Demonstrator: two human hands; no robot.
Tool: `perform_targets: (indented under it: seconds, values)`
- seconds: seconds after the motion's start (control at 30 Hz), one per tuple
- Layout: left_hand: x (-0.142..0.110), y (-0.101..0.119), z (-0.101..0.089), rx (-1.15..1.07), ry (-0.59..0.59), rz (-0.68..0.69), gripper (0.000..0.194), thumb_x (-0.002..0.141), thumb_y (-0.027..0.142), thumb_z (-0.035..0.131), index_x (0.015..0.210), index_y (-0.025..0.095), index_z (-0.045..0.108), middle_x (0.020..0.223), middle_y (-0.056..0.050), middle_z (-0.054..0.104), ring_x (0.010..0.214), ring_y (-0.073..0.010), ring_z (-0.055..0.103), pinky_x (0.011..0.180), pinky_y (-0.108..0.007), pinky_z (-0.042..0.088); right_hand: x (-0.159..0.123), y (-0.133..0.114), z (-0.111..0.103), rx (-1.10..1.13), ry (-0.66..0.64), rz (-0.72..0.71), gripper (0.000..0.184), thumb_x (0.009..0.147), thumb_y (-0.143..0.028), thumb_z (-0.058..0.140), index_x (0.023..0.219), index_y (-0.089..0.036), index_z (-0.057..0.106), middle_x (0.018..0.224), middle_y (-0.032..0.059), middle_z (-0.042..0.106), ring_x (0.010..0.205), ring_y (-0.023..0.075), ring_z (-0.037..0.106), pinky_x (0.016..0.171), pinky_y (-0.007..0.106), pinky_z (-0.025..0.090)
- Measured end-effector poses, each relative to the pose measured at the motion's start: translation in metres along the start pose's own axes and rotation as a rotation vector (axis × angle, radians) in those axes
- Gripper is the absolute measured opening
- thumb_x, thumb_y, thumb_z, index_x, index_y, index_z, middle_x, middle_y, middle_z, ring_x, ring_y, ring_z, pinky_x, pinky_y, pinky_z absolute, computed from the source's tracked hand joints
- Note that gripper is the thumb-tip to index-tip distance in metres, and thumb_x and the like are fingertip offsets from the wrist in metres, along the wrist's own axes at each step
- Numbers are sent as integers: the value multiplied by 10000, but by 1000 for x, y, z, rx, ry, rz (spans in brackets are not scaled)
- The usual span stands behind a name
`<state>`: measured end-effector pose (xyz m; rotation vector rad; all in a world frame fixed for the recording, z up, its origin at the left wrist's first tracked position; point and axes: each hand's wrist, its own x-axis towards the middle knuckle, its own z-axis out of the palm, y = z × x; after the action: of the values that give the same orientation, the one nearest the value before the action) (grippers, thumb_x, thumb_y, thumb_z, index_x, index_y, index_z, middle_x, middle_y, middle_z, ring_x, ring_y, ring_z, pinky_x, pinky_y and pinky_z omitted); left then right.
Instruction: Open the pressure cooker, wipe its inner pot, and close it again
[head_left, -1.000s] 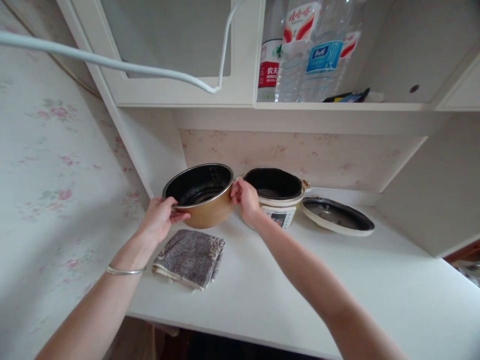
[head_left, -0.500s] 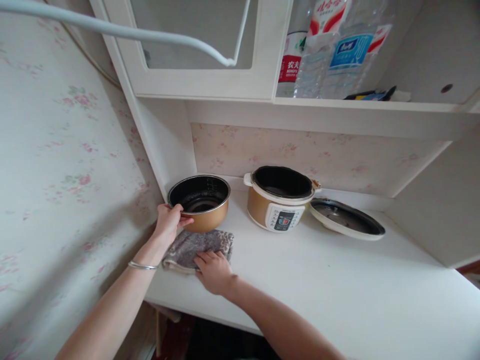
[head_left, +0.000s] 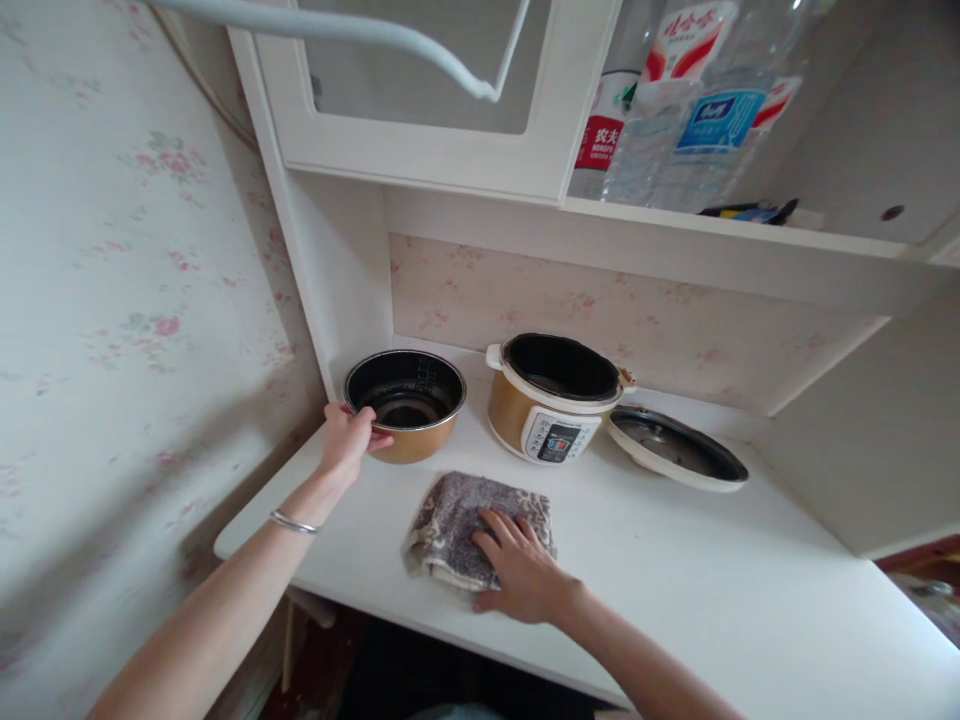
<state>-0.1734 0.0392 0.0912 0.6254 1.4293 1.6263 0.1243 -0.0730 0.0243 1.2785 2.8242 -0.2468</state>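
Now left hand (head_left: 346,440) gripping inner pot (head_left: 405,400) rim, right hand (head_left: 521,572) flat — fingers spread — on cloth (head_left: 457,515)

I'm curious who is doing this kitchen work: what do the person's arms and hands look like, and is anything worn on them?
Both arms are bare, with no sleeves or gloves in view. The left hand has a thin silver bangle around its wrist. The right hand shows no ring, watch or bracelet.

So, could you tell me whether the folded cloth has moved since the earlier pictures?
Yes. The cloth slid right under the right hand, from before the inner pot to before the cooker.
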Motion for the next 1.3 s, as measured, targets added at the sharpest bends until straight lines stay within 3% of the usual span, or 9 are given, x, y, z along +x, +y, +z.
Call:
perform_targets:
  seconds: [0.1,0.23,0.47,0.77,0.93,1.07,1.17,1.23,1.3]
  values:
    - [-5,-9,0,77,-24,56,320,703,117,569,903,206,336,644,25,550,459,-166,627,445,-340,578,5,-1,8,-112,49,-28,519,894,-358,476,1379,-208,370,1453,149,346,1282,312,360,999,502,349]
    - [-13,-15,0,98,-11,38,293,682,117,581,858,203,363,624,27,540,468,-160,626,444,-332,581,15,3,5,-230,78,72,621,837,-38,354,1439,-168,276,1179,150,584,973,242,574,757,361,498]
    - [-22,-16,-8,62,-43,-8,284,651,95,594,877,177,444,641,4,575,484,-150,632,434,-266,563,24,28,-12,-31,123,202,377,799,-123,465,1122,-258,606,1041,63,647,951,240,597,730,318,482]
    - [-21,-19,-17,75,1,-114,309,676,102,617,926,163,448,607,6,592,420,-130,596,419,-235,525,2,84,-52,232,393,86,490,734,-86,471,1164,-274,613,1217,23,614,1099,196,561,947,338,430]
    - [-34,-21,-23,90,40,-33,305,738,247,631,952,176,425,613,38,559,423,-110,573,438,-230,504,-7,85,-48,304,516,105,513,724,-82,467,1186,-268,587,1212,32,613,1100,188,563,936,332,446]
    - [-73,-42,-29,99,137,93,293,773,352,601,971,199,448,619,70,522,403,-71,491,426,-199,447,-7,78,-41,454,604,212,474,697,-117,489,1140,-249,590,1157,46,630,1042,211,587,899,345,466]
    - [-114,-65,-14,136,-163,10,275,782,413,593,926,190,523,718,6,599,544,-116,575,508,-237,482,-1,71,-39,595,676,278,447,675,-136,506,1103,-231,595,1105,52,645,1012,222,595,874,350,477]
    - [-137,-78,5,104,-443,-121,329,807,462,559,964,174,581,981,-88,653,823,-189,643,671,-303,526,5,63,-38,716,698,312,452,676,-149,521,1119,-216,585,1080,57,655,1001,224,602,878,357,477]
    - [-151,-85,27,20,-592,-183,431,841,518,498,1090,178,588,1192,-124,606,1064,-231,592,831,-357,503,12,52,-37,867,663,316,447,693,-181,557,1139,-202,578,1083,64,659,1011,232,603,904,375,471]
